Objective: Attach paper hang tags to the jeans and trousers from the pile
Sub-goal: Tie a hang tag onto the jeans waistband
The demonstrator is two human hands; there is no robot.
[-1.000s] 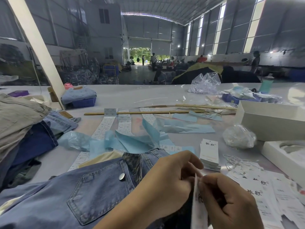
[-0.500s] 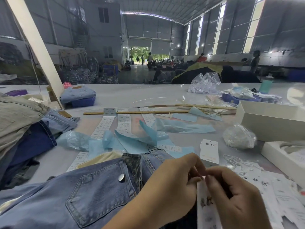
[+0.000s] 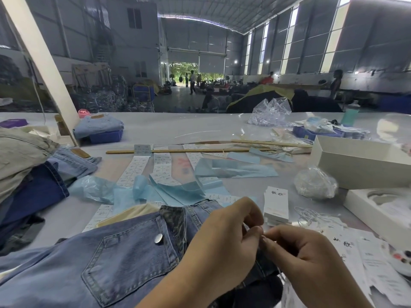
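You face a big warehouse hall across a grey table [image 3: 189,127]. Blue jeans [image 3: 106,263] lie before you, the garment pile [image 3: 26,174] left, white boxes [image 3: 360,165] right, stacked hang tags [image 3: 276,203] beside. Your left hand [image 3: 224,243] and right hand [image 3: 311,261] meet fingertip to fingertip, curled; what they pinch is hidden.

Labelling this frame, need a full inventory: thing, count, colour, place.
jeans: one, blue, front, under the hands
garment pile: one, grey and blue, left
folded jeans: one, light blue, far left on blue box
hang tag stack: one, white, right of centre
loose tags: many, white, right front
label strips: several, white, centre
backing paper: several, pale blue, centre
sticks: two, wood, centre back
boxes: two, white, right
left hand: pinching at right fingertips
right hand: pinching, what it holds too small to tell
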